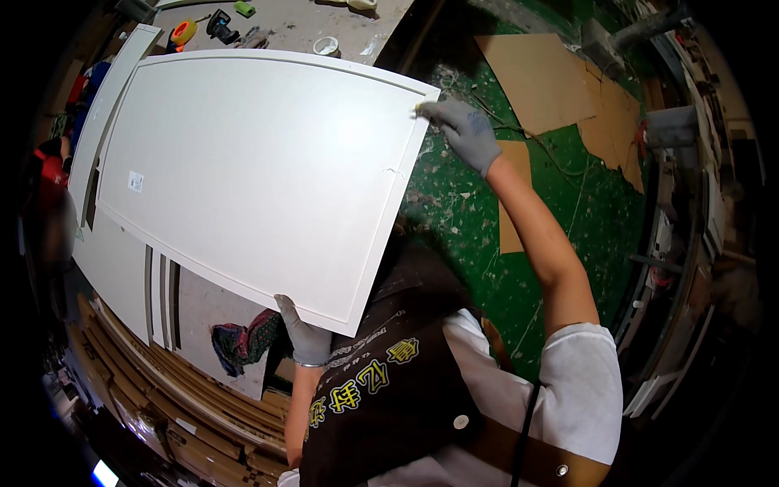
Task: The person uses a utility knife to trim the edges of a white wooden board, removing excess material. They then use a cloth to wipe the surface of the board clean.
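Observation:
A large white framed panel (260,178), like a cabinet door, lies tilted before me with a small label near its left end. My left hand (307,333), in a grey glove, grips its near edge, thumb on top and the other fingers hidden beneath. At the panel's far right corner is my right hand (462,131), also gloved in grey. Its fingers are closed together at the frame, with a small yellowish bit at the tips that I cannot make out.
Behind the panel, a worktable (292,24) bears an orange tape roll (184,32), a dark handheld tool (221,27) and a white cup (326,46). A patterned cloth (247,339) lies nearer. Cardboard sheets (535,81) cover part of the green floor (560,207). Stacked brown boards (187,414) stand lower left.

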Available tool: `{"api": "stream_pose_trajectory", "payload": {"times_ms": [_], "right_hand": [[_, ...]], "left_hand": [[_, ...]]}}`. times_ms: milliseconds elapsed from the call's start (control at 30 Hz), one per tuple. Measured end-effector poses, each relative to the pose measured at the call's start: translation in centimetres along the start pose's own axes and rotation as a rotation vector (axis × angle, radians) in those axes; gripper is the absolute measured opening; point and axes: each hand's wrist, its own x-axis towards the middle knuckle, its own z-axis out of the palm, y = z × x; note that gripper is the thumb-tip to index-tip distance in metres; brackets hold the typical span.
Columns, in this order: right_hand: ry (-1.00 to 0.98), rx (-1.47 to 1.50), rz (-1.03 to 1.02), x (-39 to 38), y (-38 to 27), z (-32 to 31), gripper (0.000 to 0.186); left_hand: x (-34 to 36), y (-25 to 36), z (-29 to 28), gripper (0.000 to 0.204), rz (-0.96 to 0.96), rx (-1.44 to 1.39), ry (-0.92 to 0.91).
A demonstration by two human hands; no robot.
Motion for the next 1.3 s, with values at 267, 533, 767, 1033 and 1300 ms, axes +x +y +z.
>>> {"api": "stream_pose_trajectory", "payload": {"times_ms": [267,533,767,1033,1300], "right_hand": [[0.088,0.084,-0.002,-0.2,-0.5,1.3,0.035],[0.074,0.006,0.117,0.2,-0.3,0.2,0.033],[0.007,0.039,-0.03,-6.3,-9.3,1.9,0.037],[0.168,0.005,0.068,-2.1,-3.8,1.3,0.033],[-0.011,0.033,-0.034,-11.8,-17.4,3.2,0.041]], "left_hand": [[0.9,-1.0,-3.5,0.065,0.448,0.578,-0.191],[0.3,0.0,-1.6,0.064,0.045,-0.063,-0.216],[0.0,0.0,-0.8,0.072,0.196,0.372,-0.13],[-0.3,1.1,1.4,0.073,-0.142,-0.171,-0.195],[-0.1,1.2,1.1,0.076,-0.029,0.022,-0.395]]}}
